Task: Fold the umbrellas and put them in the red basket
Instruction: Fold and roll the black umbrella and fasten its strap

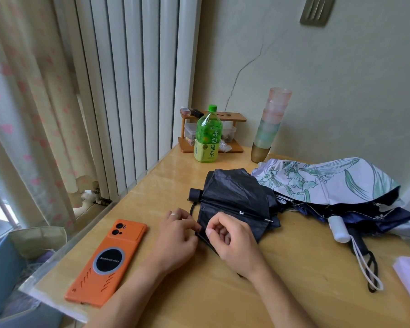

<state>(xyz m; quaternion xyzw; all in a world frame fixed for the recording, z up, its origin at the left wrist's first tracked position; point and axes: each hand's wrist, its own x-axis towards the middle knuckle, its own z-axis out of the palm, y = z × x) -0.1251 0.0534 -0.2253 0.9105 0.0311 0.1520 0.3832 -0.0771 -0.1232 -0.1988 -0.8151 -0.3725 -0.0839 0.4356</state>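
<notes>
The black umbrella [234, 197] lies collapsed on the wooden table [199, 292]. Its long axis runs across the table, with the round handle [195, 194] pointing to the left and the shaft end pointing to the right. The cloth is loose and not yet wrapped.

Both hands are at its near left corner. The left hand [175, 235] has its fingers curled and pinches the edge of the cloth. The right hand [232, 240] pinches the same edge between thumb and forefinger, and its wrist lies over the cloth.

In front of the black umbrella the table is bare wood. To its left lies an orange phone [109, 261], close to the table edge. To its right a flowered umbrella [322, 181] touches it and partly covers it, with a white handle [339, 228]. Behind it stand a green bottle [208, 136] and a stack of cups [270, 124].
</notes>
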